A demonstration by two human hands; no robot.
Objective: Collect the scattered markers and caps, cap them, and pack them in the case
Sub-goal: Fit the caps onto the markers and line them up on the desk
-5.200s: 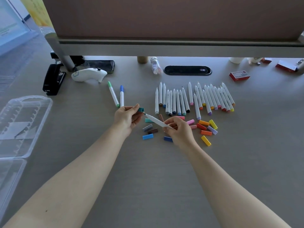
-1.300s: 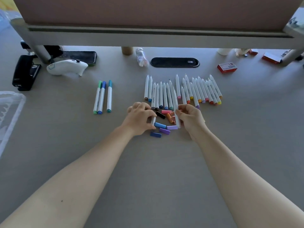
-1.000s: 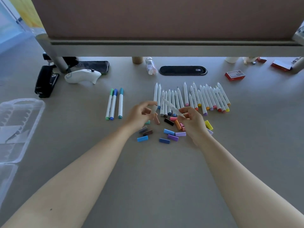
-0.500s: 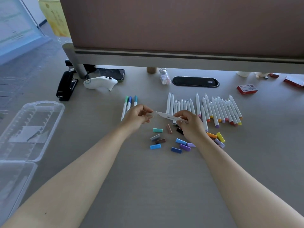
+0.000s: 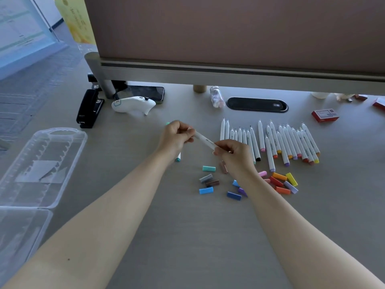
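Both hands holding 1 white marker (image 5: 205,141)
The left hand (image 5: 177,138) is pinching its 10 o'clock end, the right hand (image 5: 235,155) is pinching its 4 o'clock end.

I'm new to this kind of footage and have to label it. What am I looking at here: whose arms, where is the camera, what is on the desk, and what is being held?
There is no machine: a person wears a camera on the head, so the single view looks forward and down along their own arms. The left hand and the right hand grip one white marker between them, above the desk. To the right lies a row of uncapped markers; nearer the person, loose coloured caps are scattered. A clear plastic case lies open at the left. At the back are a black stapler, a white controller, a phone and a small red box.
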